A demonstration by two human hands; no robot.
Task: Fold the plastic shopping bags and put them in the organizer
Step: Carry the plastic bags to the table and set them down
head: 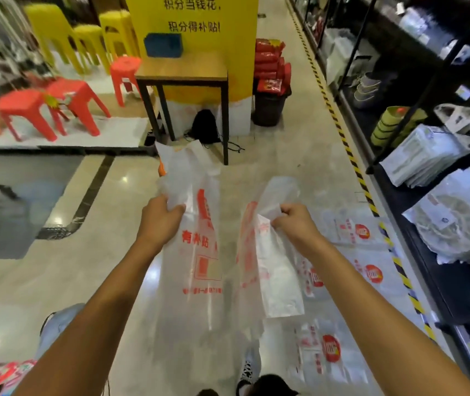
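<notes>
A clear plastic shopping bag (196, 252) with red print hangs in the air in front of me, held up by both hands. My left hand (161, 220) grips its left handle strip, which sticks up above the fist. My right hand (292, 221) pinches the right handle side of the bag, and that part hangs down folded narrow. More printed bags (348, 230) lie flat on the floor to the right, one (322, 352) near my feet. I cannot pick out an organizer for certain.
A wooden table (182, 70) with black legs stands ahead, a blue basket (163, 44) on it. Red stools (48, 107) and yellow stools (56, 32) stand at the left. A black shelf rack (428, 155) with packaged goods runs along the right. A black bin (269, 107) stands beside the table.
</notes>
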